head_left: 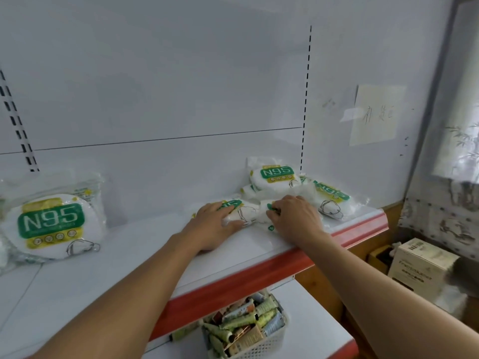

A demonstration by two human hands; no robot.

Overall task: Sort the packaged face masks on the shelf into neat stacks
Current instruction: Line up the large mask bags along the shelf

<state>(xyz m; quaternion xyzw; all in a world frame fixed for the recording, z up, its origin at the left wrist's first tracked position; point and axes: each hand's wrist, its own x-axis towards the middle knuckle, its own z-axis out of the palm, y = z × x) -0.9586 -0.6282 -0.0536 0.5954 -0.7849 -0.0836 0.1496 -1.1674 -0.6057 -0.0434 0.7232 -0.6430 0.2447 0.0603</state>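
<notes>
A loose heap of white N95 mask packs (278, 177) with green labels lies at the right end of the white shelf (129, 255). One flat pack (248, 213) lies at the heap's near edge. My left hand (215, 221) holds its left side, thumb curled round the near edge. My right hand (295, 216) covers its right side with fingers curled on the plastic. Another pack (331, 200) slants at the far right of the heap. A separate stack of N95 packs (51, 224) leans against the back panel at the shelf's left.
The shelf has a red front edge (259, 275). On the lower shelf sits a white basket (259, 348) holding several tubes. A cardboard box (420, 268) stands on the right. A paper note (375, 115) is taped to the back panel.
</notes>
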